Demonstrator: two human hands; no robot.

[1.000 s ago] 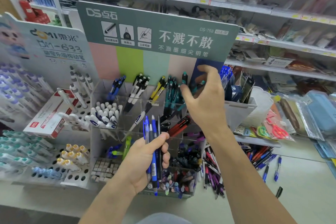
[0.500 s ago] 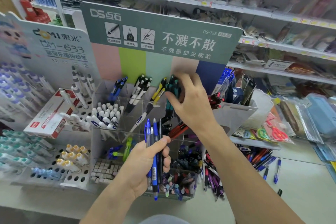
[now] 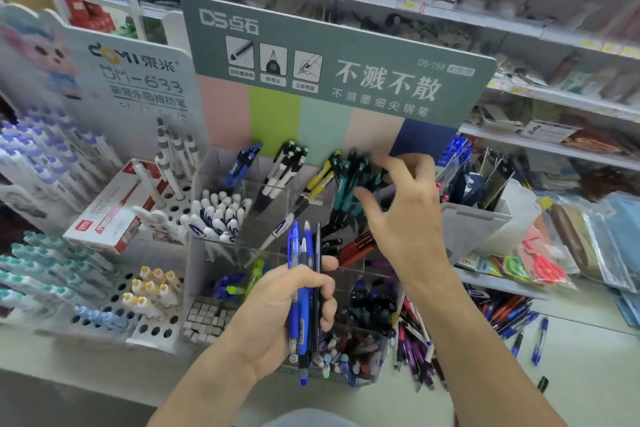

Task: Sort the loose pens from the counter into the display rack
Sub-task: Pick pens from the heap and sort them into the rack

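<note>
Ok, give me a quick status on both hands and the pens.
Left hand grips a bundle of pens. Right hand empty, fingers spread at the teal pens in the display rack. Loose pens wait on the counter.

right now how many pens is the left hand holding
4 visible in the left hand: a blue pen on the left, a grey-tipped one, a blue one behind it, and a thin black pen on the right. More may be hidden.

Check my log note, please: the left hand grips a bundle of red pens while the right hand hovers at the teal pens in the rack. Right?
Not quite. In the head view the bundle of pens gripped by the left hand is mostly blue with some dark ones, not red. The rest holds: the right hand hovers at the teal pens in the rack.
</note>
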